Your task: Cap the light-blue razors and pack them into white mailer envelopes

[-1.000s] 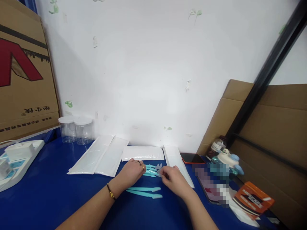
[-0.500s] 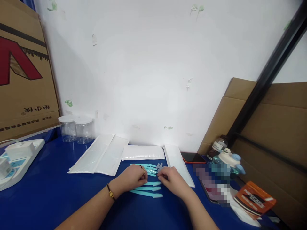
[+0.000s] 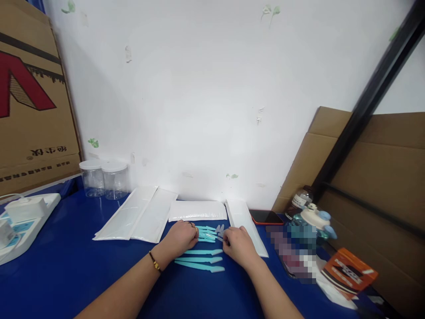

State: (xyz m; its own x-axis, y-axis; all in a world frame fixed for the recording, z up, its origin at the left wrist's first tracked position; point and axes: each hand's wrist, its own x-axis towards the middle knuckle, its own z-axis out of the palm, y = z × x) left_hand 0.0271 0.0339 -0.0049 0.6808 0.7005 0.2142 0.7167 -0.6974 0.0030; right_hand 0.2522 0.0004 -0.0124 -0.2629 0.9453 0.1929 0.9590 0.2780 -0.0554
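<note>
Three turquoise razors point(image 3: 199, 260) lie on the blue table point(image 3: 99, 274) just in front of the hands, one below another, long axes running left to right, pale heads pointing right and handle ends left. The nearest slants slightly, its head closer to the person. Beyond them, between the hands, a bunch of matching razors point(image 3: 207, 236) lies the same way, near a few small clear caps point(image 3: 219, 229).

The left hand point(image 3: 182, 239) is curled at the handle ends of the bunch; whether it grips one cannot be told. The right hand point(image 3: 241, 247) has bent fingers beside the caps (their tips are hidden, so its grasp cannot be told either).

The orange box point(image 3: 348, 274) at the right bears large dark lettering that seems to begin "NE", the rest blurred. The brown bottle point(image 3: 299, 201) has a white label with print too small to read. The big carton point(image 3: 33, 133) at the left shows a red shape, dark characters and a circled mark (the characters look upside down).
</note>
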